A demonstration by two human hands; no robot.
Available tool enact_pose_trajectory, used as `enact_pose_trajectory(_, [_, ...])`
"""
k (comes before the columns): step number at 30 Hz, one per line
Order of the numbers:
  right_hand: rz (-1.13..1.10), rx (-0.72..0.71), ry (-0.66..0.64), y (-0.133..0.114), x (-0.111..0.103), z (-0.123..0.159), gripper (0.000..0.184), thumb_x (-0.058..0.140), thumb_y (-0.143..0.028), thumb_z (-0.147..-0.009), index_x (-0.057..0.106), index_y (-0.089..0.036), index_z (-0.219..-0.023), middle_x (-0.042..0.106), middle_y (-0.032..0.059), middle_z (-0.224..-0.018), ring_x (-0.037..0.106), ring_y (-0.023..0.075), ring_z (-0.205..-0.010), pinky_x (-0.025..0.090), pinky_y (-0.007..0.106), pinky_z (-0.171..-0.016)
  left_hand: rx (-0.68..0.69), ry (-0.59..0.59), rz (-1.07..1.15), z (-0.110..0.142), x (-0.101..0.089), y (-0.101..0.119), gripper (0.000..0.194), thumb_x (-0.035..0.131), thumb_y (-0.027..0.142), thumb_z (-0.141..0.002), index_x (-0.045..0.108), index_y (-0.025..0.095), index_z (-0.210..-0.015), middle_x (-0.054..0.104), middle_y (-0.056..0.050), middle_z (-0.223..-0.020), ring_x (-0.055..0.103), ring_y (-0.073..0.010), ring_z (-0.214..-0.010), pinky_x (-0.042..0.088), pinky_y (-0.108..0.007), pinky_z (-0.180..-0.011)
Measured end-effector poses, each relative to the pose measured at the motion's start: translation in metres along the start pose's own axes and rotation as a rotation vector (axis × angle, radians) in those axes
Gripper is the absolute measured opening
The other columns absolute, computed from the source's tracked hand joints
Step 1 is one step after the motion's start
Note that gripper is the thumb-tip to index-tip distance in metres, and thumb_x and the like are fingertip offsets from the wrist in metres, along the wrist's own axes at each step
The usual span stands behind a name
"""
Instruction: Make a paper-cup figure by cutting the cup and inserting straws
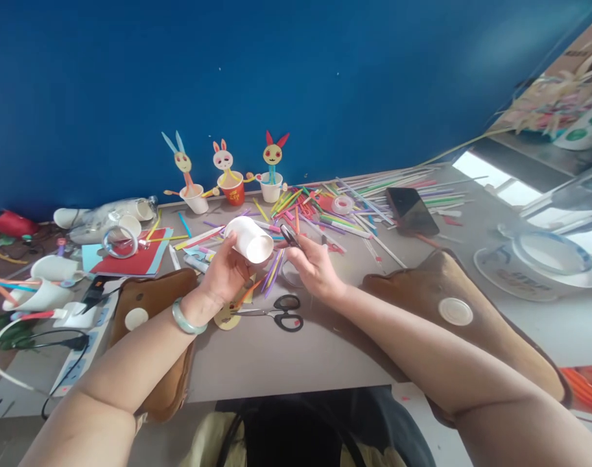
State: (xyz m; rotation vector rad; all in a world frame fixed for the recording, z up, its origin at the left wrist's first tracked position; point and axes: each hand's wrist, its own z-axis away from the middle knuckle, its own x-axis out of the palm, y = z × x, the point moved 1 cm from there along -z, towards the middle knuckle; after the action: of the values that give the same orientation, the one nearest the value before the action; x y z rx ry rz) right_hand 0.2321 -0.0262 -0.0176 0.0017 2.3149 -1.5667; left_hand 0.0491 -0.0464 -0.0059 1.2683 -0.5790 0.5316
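My left hand (227,275) is closed round a white paper cup (249,240), held on its side above the table with one end turned to the lower right. Just right of the cup, my right hand (318,266) grips a dark slim tool (289,237); its exact kind is not clear, as the fingers cover part of it. Its tip is close to the cup, and I cannot tell whether they touch. Below the hands lie black-handled scissors (286,313), beside a yellow paper face (226,316) partly hidden by my left wrist.
Three rabbit-figure cups (231,189) stand along the blue wall (296,84). Coloured sticks (296,202), a tape roll (343,205) and a phone (412,211) lie behind the hands. Brown cushions flank my arms, the right cushion (490,324) being larger. A power strip (84,350) with cables is left.
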Motion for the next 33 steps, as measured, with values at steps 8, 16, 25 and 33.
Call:
enact_pose_trajectory(8, [0.233,-0.168,-0.093,-0.011,0.002,0.012,0.047,0.034,-0.062,-0.101,0.057,-0.021,-0.097,0.061,0.0031,-0.075,0.053,0.0155,-0.064,0.041,0.027,-0.062,0.028,0.035,-0.063,-0.003,0.002,0.007,0.037,0.067,0.049,-0.085,0.066,0.017,-0.104,0.074,-0.006,-0.093,0.072,-0.0197,-0.082,0.06,-0.029,-0.074])
enact_pose_trajectory(16, [0.392,-0.182,-0.108,-0.008,0.005,0.014,0.033,0.041,-0.046,-0.102,0.059,-0.02,-0.095,0.062,0.0032,-0.073,0.054,0.015,-0.059,0.037,0.026,-0.059,0.068,0.01,-0.028,-0.004,-0.002,0.005,0.036,0.073,0.043,-0.083,0.067,0.019,-0.108,0.075,-0.004,-0.096,0.073,-0.0194,-0.09,0.061,-0.028,-0.077])
enact_pose_trajectory(25, [0.443,-0.143,-0.096,-0.006,0.005,0.012,0.034,0.041,-0.048,-0.102,0.058,-0.023,-0.087,0.059,0.001,-0.067,0.053,0.0154,-0.056,0.034,0.027,-0.057,0.084,0.032,-0.039,-0.004,-0.008,0.002,0.042,0.077,0.043,-0.079,0.066,0.02,-0.112,0.076,-0.005,-0.099,0.074,-0.0212,-0.091,0.062,-0.029,-0.077])
enact_pose_trajectory(33, [0.491,-0.135,-0.116,-0.003,0.006,0.011,0.034,0.041,-0.048,-0.103,0.059,-0.022,-0.091,0.065,0.0032,-0.072,0.055,0.0164,-0.058,0.035,0.027,-0.058,0.093,0.06,-0.035,-0.004,-0.007,0.001,0.044,0.079,0.041,-0.077,0.065,0.021,-0.114,0.077,-0.004,-0.097,0.074,-0.022,-0.093,0.062,-0.029,-0.078])
